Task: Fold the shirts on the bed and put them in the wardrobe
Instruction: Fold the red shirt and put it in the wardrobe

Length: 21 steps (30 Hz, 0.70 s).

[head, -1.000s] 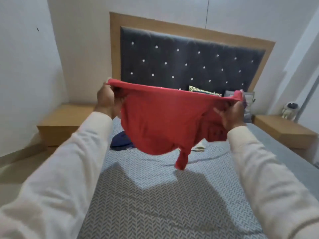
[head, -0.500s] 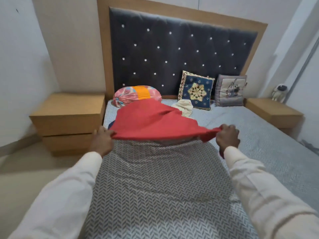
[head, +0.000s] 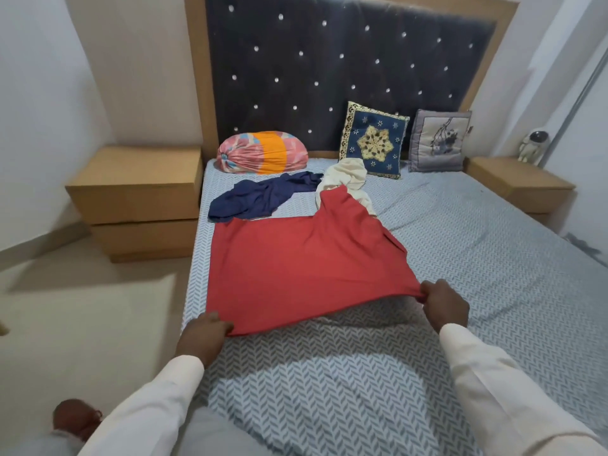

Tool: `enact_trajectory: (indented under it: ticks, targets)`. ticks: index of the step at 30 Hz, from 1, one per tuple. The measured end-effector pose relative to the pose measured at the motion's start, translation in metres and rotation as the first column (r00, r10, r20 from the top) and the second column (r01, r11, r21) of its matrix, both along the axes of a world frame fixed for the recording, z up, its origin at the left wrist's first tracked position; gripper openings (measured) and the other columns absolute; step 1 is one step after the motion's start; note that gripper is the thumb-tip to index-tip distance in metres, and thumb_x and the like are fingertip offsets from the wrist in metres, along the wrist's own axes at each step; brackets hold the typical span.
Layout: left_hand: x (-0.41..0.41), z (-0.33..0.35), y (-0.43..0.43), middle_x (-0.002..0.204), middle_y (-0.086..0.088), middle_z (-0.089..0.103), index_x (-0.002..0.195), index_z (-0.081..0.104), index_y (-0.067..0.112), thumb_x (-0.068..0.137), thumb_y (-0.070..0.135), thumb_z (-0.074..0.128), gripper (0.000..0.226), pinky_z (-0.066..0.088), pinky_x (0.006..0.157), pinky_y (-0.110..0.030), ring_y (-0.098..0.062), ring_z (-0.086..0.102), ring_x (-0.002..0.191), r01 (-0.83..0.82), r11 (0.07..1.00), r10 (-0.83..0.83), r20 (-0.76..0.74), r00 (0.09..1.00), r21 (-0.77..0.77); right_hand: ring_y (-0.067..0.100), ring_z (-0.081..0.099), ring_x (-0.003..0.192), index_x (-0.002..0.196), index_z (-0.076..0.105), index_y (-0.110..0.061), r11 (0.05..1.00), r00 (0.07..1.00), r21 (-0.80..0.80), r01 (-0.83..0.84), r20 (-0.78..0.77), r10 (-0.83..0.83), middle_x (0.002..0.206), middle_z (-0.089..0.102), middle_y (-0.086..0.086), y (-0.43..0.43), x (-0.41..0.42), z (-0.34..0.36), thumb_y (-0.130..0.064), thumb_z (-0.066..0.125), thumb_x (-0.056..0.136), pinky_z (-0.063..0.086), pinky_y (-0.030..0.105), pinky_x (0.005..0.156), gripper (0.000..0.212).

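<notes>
The left hand (head: 204, 334) and the right hand (head: 444, 305) each pinch a near corner of the red cotton shirt (head: 296, 264), which lies spread out on the grey herringbone-patterned bed sheet (head: 329, 390). Beyond the gripped hem, past the shirt's far edge, lie a crumpled navy blue shirt (head: 260, 197) and a bunched cream garment (head: 345, 179).

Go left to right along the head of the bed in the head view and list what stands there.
Left nightstand → pink and orange bolster → blue star cushion → grey cushion → astronaut figurine. The right nightstand is left out, since the figurine stands on it.
</notes>
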<state>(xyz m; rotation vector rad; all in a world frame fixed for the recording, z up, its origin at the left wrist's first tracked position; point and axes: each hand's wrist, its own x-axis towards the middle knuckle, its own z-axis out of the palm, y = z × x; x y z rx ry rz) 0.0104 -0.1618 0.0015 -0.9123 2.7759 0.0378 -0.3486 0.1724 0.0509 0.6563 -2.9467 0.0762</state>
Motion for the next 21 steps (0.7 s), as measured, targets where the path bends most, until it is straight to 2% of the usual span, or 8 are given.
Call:
enact_trajectory:
  ticks: [2,5,10,16,19,21]
  targets:
    - [0.006,0.0,0.008,0.118,-0.002,0.059,0.122,0.059,0.033,0.092,0.023,0.046,0.035,0.044,0.093,-0.03,-0.024,0.055,0.114,0.02,0.999,-0.02,0.004,1.0,-0.048,0.028,0.063,0.086,0.097,0.066,-0.028,0.998,1.0,0.065,0.008,-0.024,-0.007,0.087,0.049,0.004,0.004,0.009,-0.001,-0.013,0.053,0.085,0.044,0.033,0.069,0.024]
    - [0.025,0.001,0.02,0.114,0.0,0.064,0.109,0.06,0.027,0.09,0.019,0.044,0.026,0.047,0.085,-0.03,-0.022,0.061,0.106,0.022,0.998,-0.018,0.067,0.998,-0.06,0.029,0.065,0.093,0.102,0.069,-0.028,0.984,0.999,0.174,0.023,-0.045,-0.015,0.097,0.058,0.006,0.02,0.027,-0.011,-0.014,0.043,0.09,0.047,0.034,0.079,0.032]
    - [0.051,-0.004,0.051,0.121,-0.004,0.063,0.118,0.056,0.019,0.093,0.018,0.042,0.029,0.047,0.09,-0.032,-0.024,0.061,0.113,0.061,0.993,-0.04,0.207,0.978,-0.098,0.025,0.065,0.107,0.11,0.066,-0.021,0.949,0.991,0.297,0.105,0.044,-0.123,0.116,0.066,0.005,0.053,0.064,-0.026,-0.012,0.039,0.093,0.046,0.033,0.089,0.034]
    - [0.057,-0.002,0.083,0.128,-0.005,0.062,0.126,0.057,0.016,0.093,0.02,0.045,0.036,0.049,0.094,-0.035,-0.025,0.061,0.117,0.133,0.985,-0.086,0.359,0.929,-0.108,0.026,0.065,0.11,0.112,0.066,-0.018,0.948,0.961,0.279,0.156,0.18,-0.211,0.118,0.067,0.006,0.078,0.097,-0.037,-0.014,0.039,0.094,0.047,0.032,0.089,0.032]
    - [0.053,0.002,0.091,0.126,-0.002,0.064,0.124,0.061,0.019,0.087,0.032,0.055,0.04,0.049,0.093,-0.031,-0.022,0.062,0.115,0.095,0.995,-0.072,0.4,0.914,-0.039,0.024,0.067,0.105,0.105,0.07,-0.016,0.951,0.865,0.277,0.138,0.434,-0.252,0.111,0.07,0.007,0.079,0.1,-0.038,-0.021,0.06,0.079,0.051,0.031,0.087,0.028]
    - [0.044,0.008,0.095,0.122,-0.001,0.067,0.12,0.063,0.016,0.079,0.036,0.064,0.046,0.05,0.089,-0.027,-0.018,0.065,0.11,0.039,0.998,-0.054,0.434,0.899,0.044,0.024,0.07,0.08,0.087,0.073,-0.013,0.964,0.74,0.174,0.202,0.617,-0.267,0.085,0.071,0.007,0.083,0.089,-0.041,-0.029,0.074,0.059,0.053,0.025,0.069,0.032]
